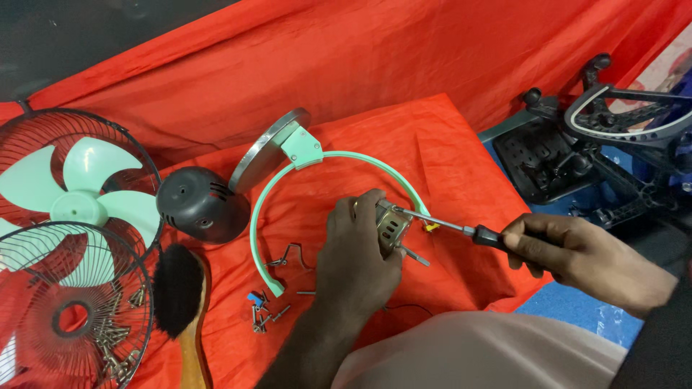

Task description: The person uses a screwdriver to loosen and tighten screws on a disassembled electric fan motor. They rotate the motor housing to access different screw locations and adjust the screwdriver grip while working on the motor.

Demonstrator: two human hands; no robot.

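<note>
Hands working a screwdriver on a small motor, centre of the frame.

The left hand (pixel 358 248) is clamped around a small silver metal fan motor (pixel 391 227) over the red cloth (pixel 447 144); the right hand (pixel 569 252), fingers closed on its black handle, holds a slim steel-shafted screwdriver (pixel 461 229) with its tip at the motor. A pale green plastic ring (pixel 339 162) arcs around them.

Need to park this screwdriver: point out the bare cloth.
Bare red cloth lies right of the green ring, above the screwdriver. Inside the ring's upper arc is also bare. Crowded: loose screws, brush and fan guards lower left.
</note>
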